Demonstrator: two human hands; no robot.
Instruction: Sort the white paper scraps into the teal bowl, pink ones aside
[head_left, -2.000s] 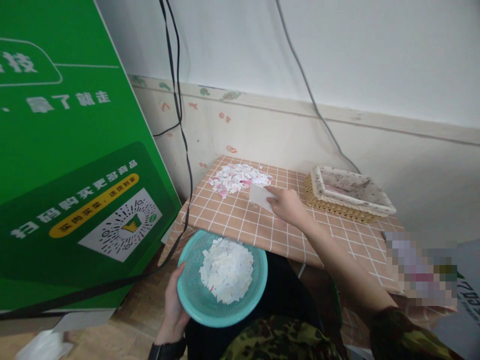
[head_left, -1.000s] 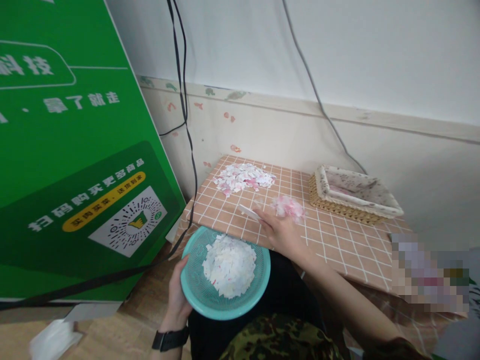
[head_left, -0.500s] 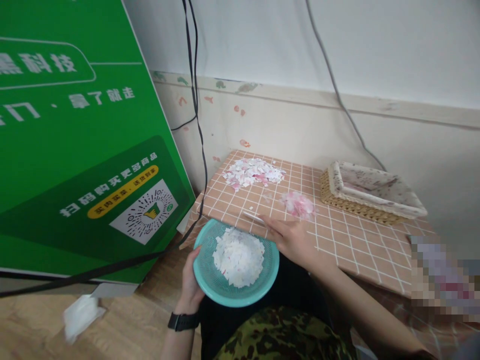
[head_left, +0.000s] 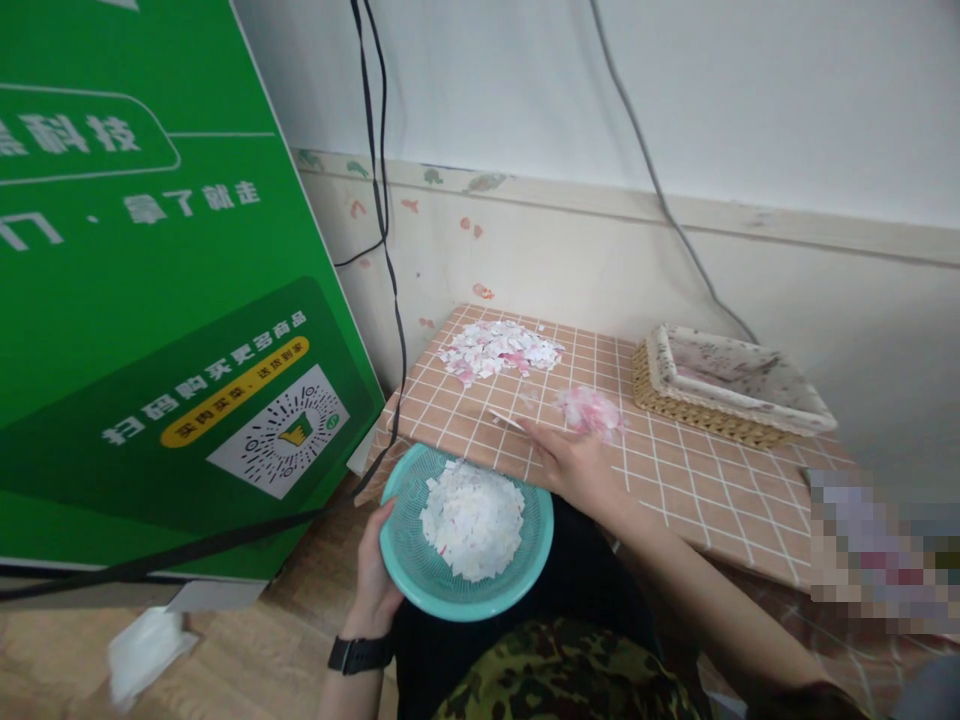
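Here the teal basin point(head_left: 420, 575) holds white paper scraps point(head_left: 471, 518).

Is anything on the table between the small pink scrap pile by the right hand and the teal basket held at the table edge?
Only the right hand itself lies between the small pink paper-scrap pile and the teal plastic basket; the checked tabletop there looks bare.

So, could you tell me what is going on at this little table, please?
A seated person holds a round teal plastic strainer bowl in the left hand just below the near edge of the orange checked table. The bowl is heaped with white paper scraps. The right hand lies on the tabletop with a thin white card at its fingertips. A large pile of pink-and-white scraps and a small pink one lie on the table beside a lined wicker basket.
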